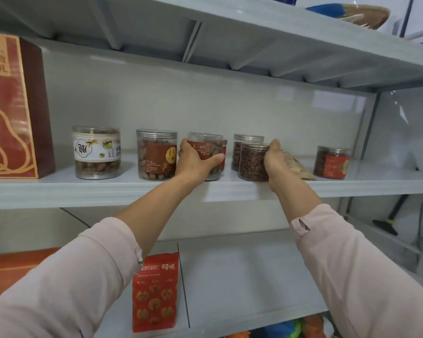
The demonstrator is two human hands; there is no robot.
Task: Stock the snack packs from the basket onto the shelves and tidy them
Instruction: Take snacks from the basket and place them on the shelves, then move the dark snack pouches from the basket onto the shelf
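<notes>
The left hand (195, 161) grips a jar (206, 147) of nuts with a red label. Its thumb lies across the front and its fingers curl round the left side. This jar stands at the front of the shelf (83, 192), about midway along it.

The right hand (275, 161) lies against the right side of a dark jar (252, 162), also at the shelf's front, thumb up by the lid. Its fingers are hidden behind the jar, so whether they clasp it cannot be told. A brown pouch (299, 168) lies on the shelf just behind that hand.

More stock stands along the shelf: a tall red box (10, 106) at its left end, then a white-label jar (97, 152) and a wide jar (156, 154) just beside the left hand. A back jar (242, 148) stands deeper in, touching the dark one or nearly so. An end jar (332, 162) stands alone towards the shelf's right end.

Below the shelf, on the next board down, a red pack (154, 291) printed with walnuts stands upright — partly behind the left sleeve (71, 276).
</notes>
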